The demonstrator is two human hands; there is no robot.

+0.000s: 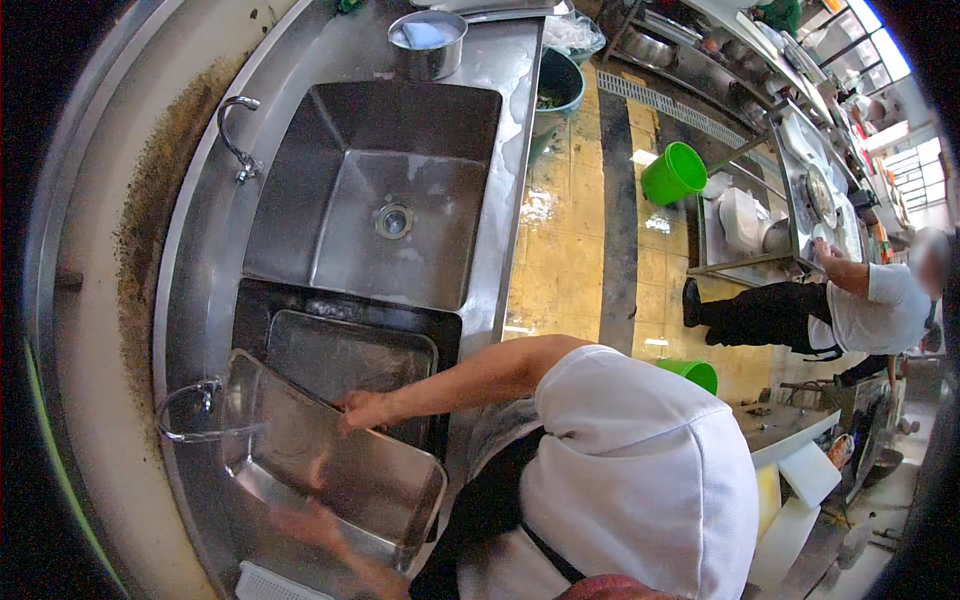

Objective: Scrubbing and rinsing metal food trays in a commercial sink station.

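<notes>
A deep rectangular stainless steel pan (pixel 300 427) is tilted over the second sink basin (pixel 442 330), below a curved chrome faucet (pixel 172 433). My right hand (pixel 364 411) grips the pan's upper rim. My left hand (pixel 311 525) is blurred at the opposite long side, by the outer wall; whether it grips the pan or only touches it cannot be made out. Another metal pan (pixel 352 352) lies in the same basin, partly hidden by my right forearm and the first pan.
Beside it is a sink basin (pixel 397 184) with a drain and its own faucet (pixel 240 139). A metal pot (pixel 427 56) holding a blue cloth stands on the counter. A white perforated plastic container (pixel 274 585), green buckets (pixel 671 176) and a co-worker (pixel 870 300) are around me.
</notes>
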